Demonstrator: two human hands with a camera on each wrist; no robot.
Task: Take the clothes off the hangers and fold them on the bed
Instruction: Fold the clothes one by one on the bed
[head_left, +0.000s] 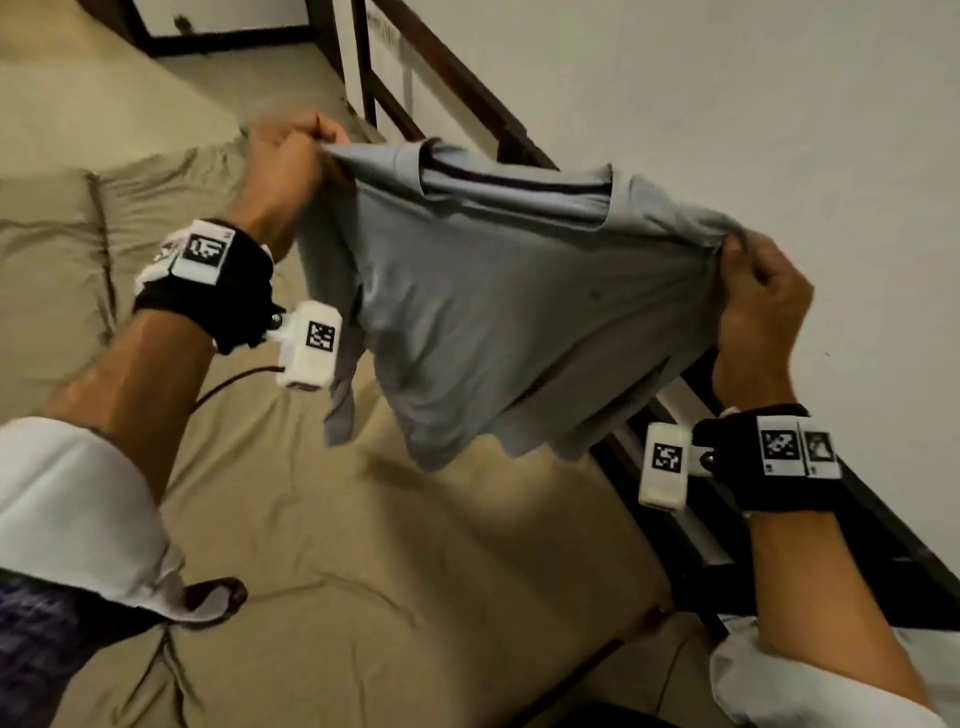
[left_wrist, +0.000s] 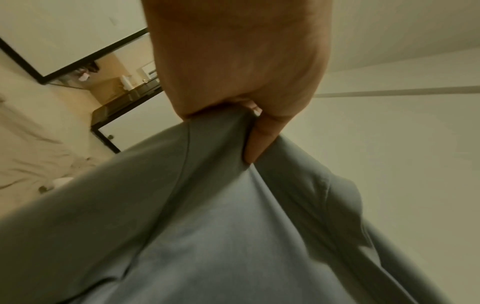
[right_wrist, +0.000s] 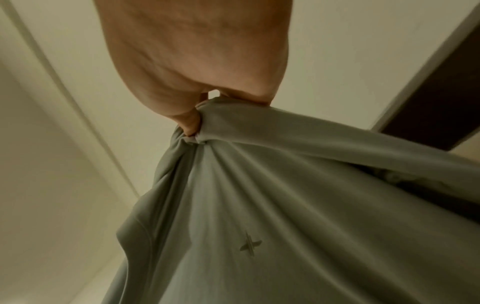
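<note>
A grey-blue T-shirt (head_left: 498, 312) hangs spread in the air above the bed (head_left: 322, 545), neckline at the top. My left hand (head_left: 291, 156) pinches its left shoulder, and my right hand (head_left: 753, 291) pinches its right shoulder. In the left wrist view the fingers (left_wrist: 255, 139) curl round a fold of the T-shirt (left_wrist: 207, 226). In the right wrist view the fingers (right_wrist: 191, 123) bunch the T-shirt (right_wrist: 272, 205), which bears a small cross mark. No hanger shows in the shirt.
The bed carries a tan, wrinkled sheet. A dark wooden bed frame (head_left: 779, 545) runs along the white wall (head_left: 727, 104) on the right. A dark-framed cabinet (head_left: 218, 31) stands beyond the bed's far end. A small dark and white object (head_left: 215, 597) lies near my left sleeve.
</note>
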